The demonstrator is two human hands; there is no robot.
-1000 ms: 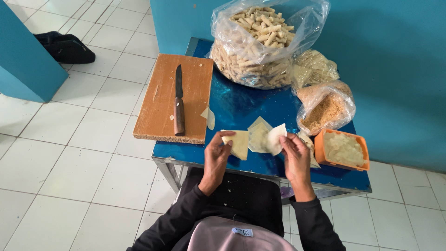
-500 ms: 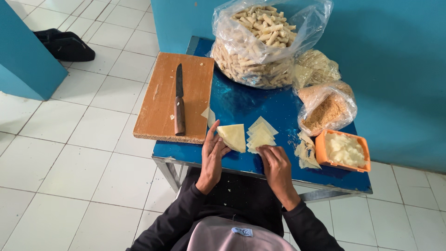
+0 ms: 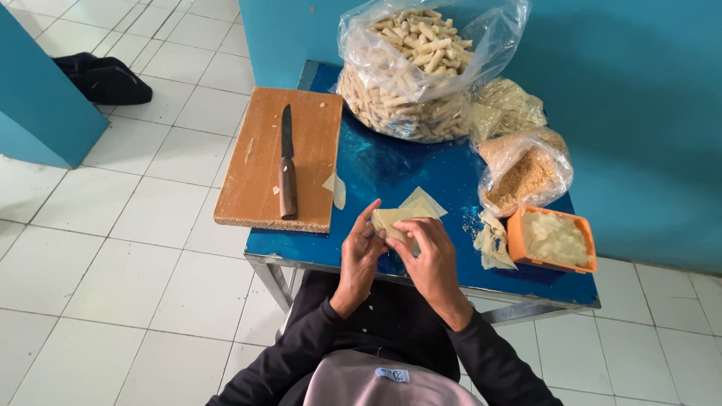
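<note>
Left hand (image 3: 361, 252) and right hand (image 3: 430, 259) pinch one pale square pastry wrapper (image 3: 392, 219) — orange rectangular plastic tub (image 3: 551, 240) at three o'clock on the counter (image 3: 391, 169).

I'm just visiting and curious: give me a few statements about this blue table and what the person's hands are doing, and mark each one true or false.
1. Both hands, the left hand and the right hand, hold a pale yellow thin wrapper sheet. True.
2. The wooden-handled knife lies on the blue metal table. False: it lies on the brown wooden cutting board.
3. The large clear plastic bag of pale rolled sticks stands at the far end of the table. True.
4. The orange rectangular plastic tub holds dark beans. False: it holds a pale, whitish filling.
5. The right hand grips the knife. False: the knife lies untouched on the board.
</note>
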